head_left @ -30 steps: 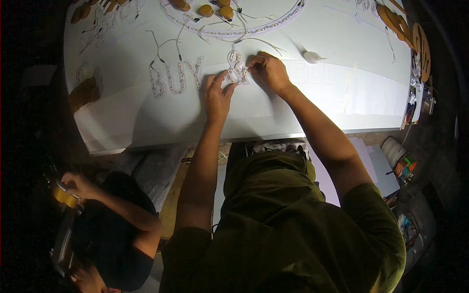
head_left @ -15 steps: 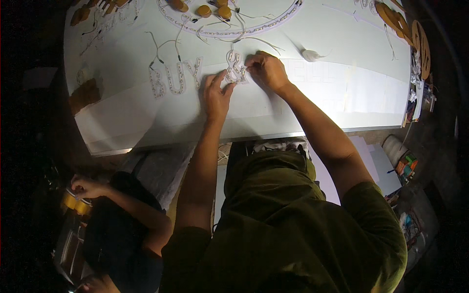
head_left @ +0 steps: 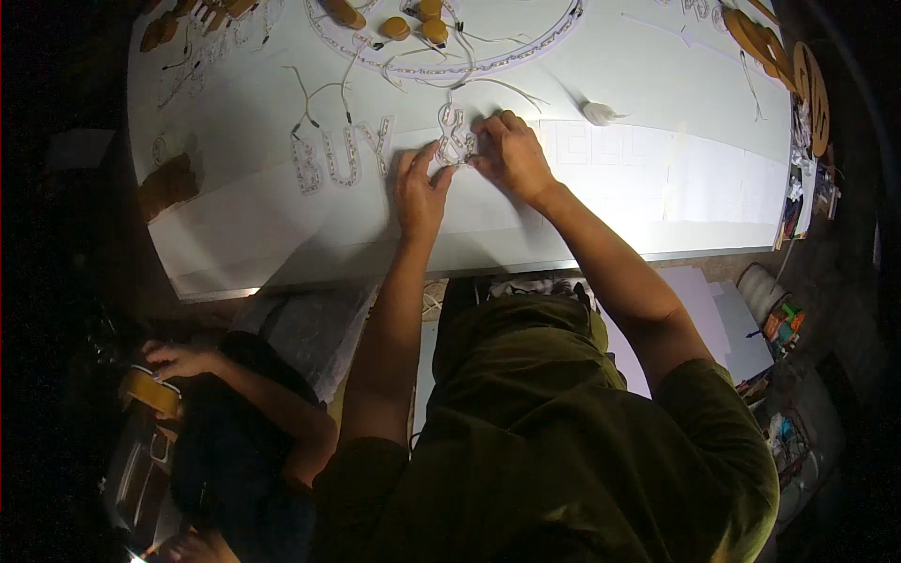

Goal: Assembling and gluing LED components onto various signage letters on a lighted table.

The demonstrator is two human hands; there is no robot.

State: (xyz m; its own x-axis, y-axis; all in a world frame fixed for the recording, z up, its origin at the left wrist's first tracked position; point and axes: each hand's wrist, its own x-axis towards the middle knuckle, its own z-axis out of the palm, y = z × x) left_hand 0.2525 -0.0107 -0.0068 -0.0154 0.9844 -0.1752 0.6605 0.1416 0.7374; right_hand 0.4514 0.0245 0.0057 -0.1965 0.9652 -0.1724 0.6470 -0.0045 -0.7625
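A clear ampersand-shaped piece lined with small light modules lies on the white table, its wires running away from me. My left hand holds its left and lower edge, with the index finger at the side and the thumb below. On the opposite edge are the fingers and thumb of my right hand, closed about it. Three similar lit-module letters lie in a row left of my left hand, two with wires attached. Paper with faint outlined letters stretches to the right.
Brown tape rolls sit within a large curved strip of modules at the far side. A white crumpled bit lies right of my right hand. A co-worker's hand rests at a yellow tape roll at lower left.
My right hand has shifted slightly toward me, its thumb now lower along the ampersand's right edge. My left hand stays at its place. The co-worker's fingers have spread over the tape roll.
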